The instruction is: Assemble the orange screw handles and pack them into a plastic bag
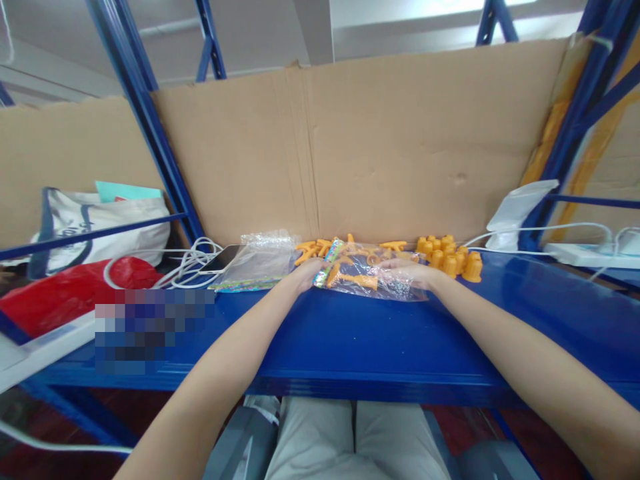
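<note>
A clear plastic bag [395, 288] with a colourful printed header strip [329, 263] lies between my hands on the blue table. Orange plastic parts [363, 280] show through its film. At the header end, my left hand [311, 271] grips the bag, its fingertips partly hidden by the strip. My right hand [413, 272] holds the other end, fingers pointing left and blurred by the shiny film. Loose orange plastic pieces [307, 252] lie behind my left hand. Just beyond my right hand stand several orange ribbed cup-like parts [450, 263].
Flat clear bags [260, 267] are stacked left of my left hand. White cables [195, 261], a red bag [85, 293] and a canvas tote [110, 230] sit farther left. A cardboard panel [380, 147] closes the back; blue posts [575, 140] stand at the sides.
</note>
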Motion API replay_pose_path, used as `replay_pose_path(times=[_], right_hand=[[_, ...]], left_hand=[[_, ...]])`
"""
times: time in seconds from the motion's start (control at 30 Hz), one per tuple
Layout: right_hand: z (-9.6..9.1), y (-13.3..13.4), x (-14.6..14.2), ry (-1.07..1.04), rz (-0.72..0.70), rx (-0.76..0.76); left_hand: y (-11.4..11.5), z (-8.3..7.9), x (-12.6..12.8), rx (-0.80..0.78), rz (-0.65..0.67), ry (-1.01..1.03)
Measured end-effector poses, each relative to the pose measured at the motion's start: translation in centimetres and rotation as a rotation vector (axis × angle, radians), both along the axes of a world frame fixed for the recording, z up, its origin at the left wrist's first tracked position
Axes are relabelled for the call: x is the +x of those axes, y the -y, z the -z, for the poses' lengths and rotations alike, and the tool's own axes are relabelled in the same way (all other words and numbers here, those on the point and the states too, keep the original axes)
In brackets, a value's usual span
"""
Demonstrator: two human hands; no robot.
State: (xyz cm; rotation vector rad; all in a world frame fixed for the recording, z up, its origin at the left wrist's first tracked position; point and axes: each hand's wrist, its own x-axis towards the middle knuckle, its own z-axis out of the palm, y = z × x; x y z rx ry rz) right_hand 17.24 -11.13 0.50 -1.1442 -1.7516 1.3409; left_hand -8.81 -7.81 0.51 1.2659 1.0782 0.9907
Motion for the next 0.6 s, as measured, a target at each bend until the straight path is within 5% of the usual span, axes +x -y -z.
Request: replay_pose_path(times=[0.2,0.43,0.6], right_hand=[[-0.2,0.4,-0.1,0.004,0.043,0.021],[-0.5,0.4,-0.1,-0.033,0.065,-0.010],[-1.0,-0.4,1.0,-0.059,0.246,0.105]], left_hand=[[0.1,0.0,-0.3,-0.065,0.113,0.015],[-0.2,0.3,-0.8,0.009,0.030,-0.111],[-0.7,0.1,-1.6,0.045,-0.103,-0.162]])
